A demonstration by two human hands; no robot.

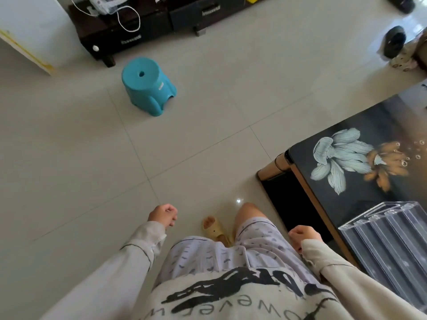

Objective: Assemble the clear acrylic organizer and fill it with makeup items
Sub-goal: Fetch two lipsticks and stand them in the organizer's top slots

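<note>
Underfoot, pale tiles; organizer on floral table.

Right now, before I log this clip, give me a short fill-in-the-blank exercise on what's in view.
1. The clear acrylic organizer stands on the dark table, whose top bears a printed ____.
2. The teal stool has a round ____ in its seat.
3. The left hand and the right hand both hold ____.
Missing words: flower; hole; nothing.
</note>
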